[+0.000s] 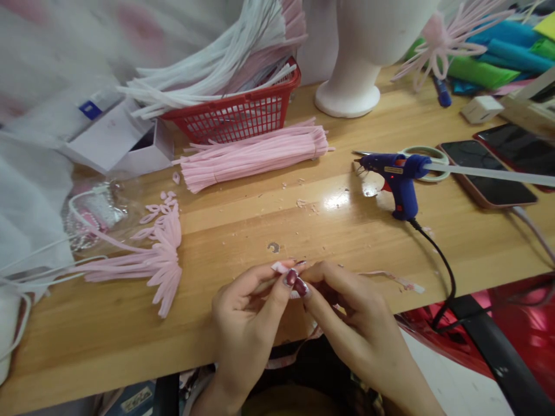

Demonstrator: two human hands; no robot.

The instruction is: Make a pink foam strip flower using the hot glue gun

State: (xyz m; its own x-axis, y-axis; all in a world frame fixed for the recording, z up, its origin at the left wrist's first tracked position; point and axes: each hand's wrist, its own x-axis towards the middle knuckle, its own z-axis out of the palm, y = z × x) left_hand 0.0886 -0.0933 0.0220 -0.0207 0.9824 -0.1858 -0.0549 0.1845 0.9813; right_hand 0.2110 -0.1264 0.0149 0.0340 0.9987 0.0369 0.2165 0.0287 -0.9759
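My left hand [245, 315] and my right hand [353, 315] meet over the table's front edge, thumb tips touching. Both are closed in a pinch on a small pale pink pipe cleaner piece [280, 267]. Most of it is hidden behind the fingers, so its full shape does not show. To the left lie pink pipe cleaner pieces [167, 254], some bent into small loops and others in long bunched strands. A blue hot glue gun [401, 188] with a white glue stick [485, 171] stands to the right, its red light lit.
A bundle of pink pipe cleaners [255, 157] lies before a red basket [243, 112] full of white and pink ones. Behind are a white foam head [353, 86] and an open box [151, 150]. Scissors [440, 173], two phones [485, 173] and the glue gun's cord [448, 260] occupy the right.
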